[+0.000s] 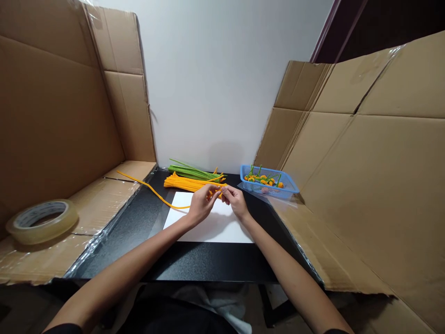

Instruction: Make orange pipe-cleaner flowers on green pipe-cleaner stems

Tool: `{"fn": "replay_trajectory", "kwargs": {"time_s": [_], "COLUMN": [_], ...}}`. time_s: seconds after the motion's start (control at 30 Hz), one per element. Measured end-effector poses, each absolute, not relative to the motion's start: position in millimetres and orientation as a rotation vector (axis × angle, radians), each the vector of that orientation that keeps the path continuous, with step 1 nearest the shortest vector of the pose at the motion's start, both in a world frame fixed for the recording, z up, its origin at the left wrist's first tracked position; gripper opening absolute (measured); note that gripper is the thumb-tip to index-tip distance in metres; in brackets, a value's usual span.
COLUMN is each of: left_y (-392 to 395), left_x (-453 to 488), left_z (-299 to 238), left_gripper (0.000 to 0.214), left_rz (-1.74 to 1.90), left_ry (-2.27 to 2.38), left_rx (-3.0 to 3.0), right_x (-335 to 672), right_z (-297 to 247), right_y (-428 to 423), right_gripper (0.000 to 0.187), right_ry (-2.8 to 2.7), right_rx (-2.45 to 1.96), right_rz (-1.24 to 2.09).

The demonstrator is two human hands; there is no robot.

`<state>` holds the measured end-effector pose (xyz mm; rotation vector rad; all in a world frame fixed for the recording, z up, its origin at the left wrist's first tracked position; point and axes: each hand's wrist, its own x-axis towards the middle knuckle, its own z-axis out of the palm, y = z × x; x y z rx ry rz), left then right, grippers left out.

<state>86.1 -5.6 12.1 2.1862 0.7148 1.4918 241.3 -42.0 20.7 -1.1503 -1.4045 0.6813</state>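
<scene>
An orange pipe cleaner trails in a loose curve from my left hand out past the left of a white sheet. My left hand is closed on it, thumb against fingers. Close beside it, my right hand pinches the same pipe cleaner at the fingertips; the piece between the hands is mostly hidden by my fingers. Both hands are over the sheet's far part. Just behind them lies a bundle of orange pipe cleaners, with a bundle of green pipe cleaners behind that.
A blue mesh basket at the back right holds several small orange-and-green pieces. To the left, a roll of clear tape rests on cardboard. Cardboard panels flank the black table, and a pale wall stands behind.
</scene>
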Motion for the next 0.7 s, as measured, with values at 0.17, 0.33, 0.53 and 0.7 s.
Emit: {"fn": "replay_trajectory", "kwargs": {"time_s": [0.17,0.33,0.53,0.7], "left_y": [-8,-7,6,17], "left_x": [85,88,86,75], "left_z": [17,20,23,29], "left_gripper": [0.023,0.026,0.035,0.037], "left_rz": [1.507,1.444,1.14,0.918], "left_ry": [0.681,0.661,0.333,0.262], "left_rx": [2.117,1.893,1.601,1.668], "right_x": [238,237,241,248], "right_z": [19,23,29,35], "right_y": [-43,-45,-46,-50], "right_gripper": [0.05,0.047,0.05,0.051], "right_ry": [-1.353,-1.266,-1.26,-1.363], "right_rx": [-1.081,-1.019,-0.947,-0.915], "right_rz": [0.776,0.891,1.041,1.178]}}
